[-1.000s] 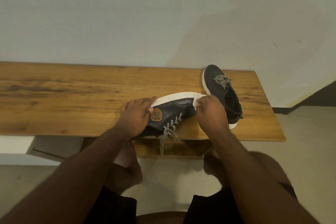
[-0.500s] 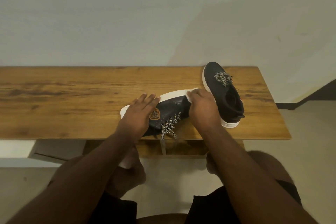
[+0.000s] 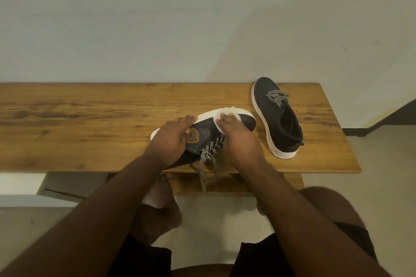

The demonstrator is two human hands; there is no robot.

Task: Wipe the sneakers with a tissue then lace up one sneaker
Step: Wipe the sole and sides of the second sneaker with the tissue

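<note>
Black leather sneaker with white rubber sole and orange side badge (image 3: 203,136) lying on its side near front edge of long wooden plank table (image 3: 67,123), sole facing away, toe pointing right. Left hand (image 3: 172,138) resting flat on heel end, fingers straight and spread over upper and sole edge, not curled round anything. Right hand (image 3: 236,135) pressing crumpled white tissue (image 3: 227,113) against upper near toe and sole rim, fingers extended over tissue; thumb hidden, so pinch versus flat press cannot be told for sure. Black-and-white checked laces (image 3: 210,153) loose, ends hanging over table's front edge. Second black sneaker with white sole (image 3: 275,117) upright on table, just right of first, toe pointing toward wall, apart from both hands, laces bunched near its toe. Pale plaster wall (image 3: 157,18) behind table. Bare knees and black shorts (image 3: 144,261) below.
</note>
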